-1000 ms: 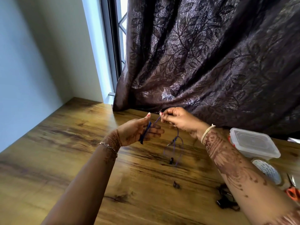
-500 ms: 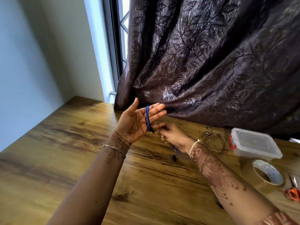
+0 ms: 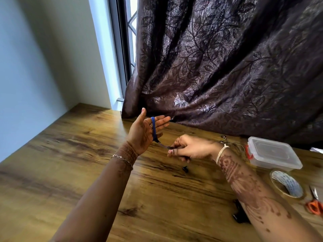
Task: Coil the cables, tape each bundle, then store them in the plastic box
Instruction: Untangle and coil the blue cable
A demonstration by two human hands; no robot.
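Note:
A thin blue cable [image 3: 153, 128] is wound in loops around the straight fingers of my left hand [image 3: 144, 132], which is held palm up above the wooden table [image 3: 52, 154]. My right hand [image 3: 190, 148] pinches the cable's free end just below and to the right of the left hand. A small black earbud [image 3: 185, 169] lies on the table under my right hand. The clear plastic box [image 3: 272, 155], its lid on, stands at the right. A roll of clear tape [image 3: 286, 184] lies in front of it.
Orange-handled scissors [image 3: 314, 206] lie at the right edge. A thin coil of wire [image 3: 234, 145] sits behind my right wrist, and a black cable bundle [image 3: 240, 216] shows under my right forearm. A dark curtain [image 3: 227, 67] hangs onto the table's back edge.
My left hand opened flat and rose with the blue cable looped round its fingers. My right hand dropped from above the left hand to below it, drawing the cable end down.

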